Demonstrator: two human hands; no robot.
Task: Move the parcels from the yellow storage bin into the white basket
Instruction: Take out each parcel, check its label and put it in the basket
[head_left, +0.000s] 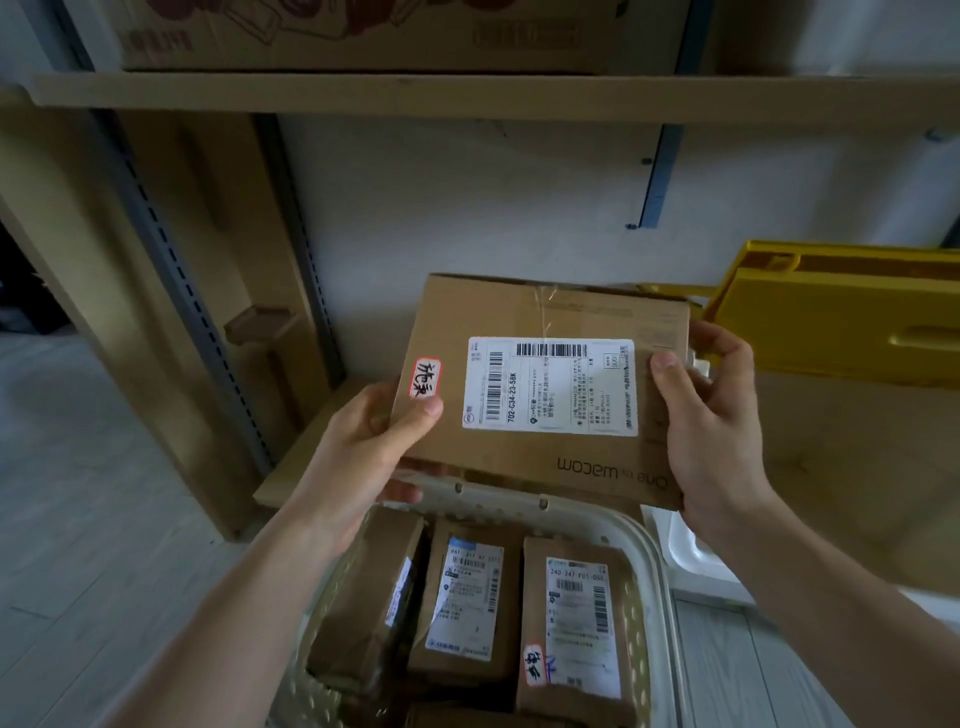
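Observation:
A flat brown cardboard parcel (540, 457) with a white shipping label and a small red-edged sticker hangs in mid-air above the far rim of the white basket (652, 582). My left hand (374, 441) grips its left edge, thumb on top. My right hand (711, 415) grips its right edge, thumb by the label. In the perforated white basket below lie several brown parcels (576, 623) with labels. The yellow storage bin (841, 317) stands on the shelf at the right, behind my right hand; its inside is hidden.
A wooden shelf board (306, 462) runs under the held parcel, with a higher shelf (363, 93) carrying a big carton overhead. Metal slotted uprights (171, 244) stand at the left. A white lid-like object (696, 561) lies right of the basket. Pale floor planks show at the lower left.

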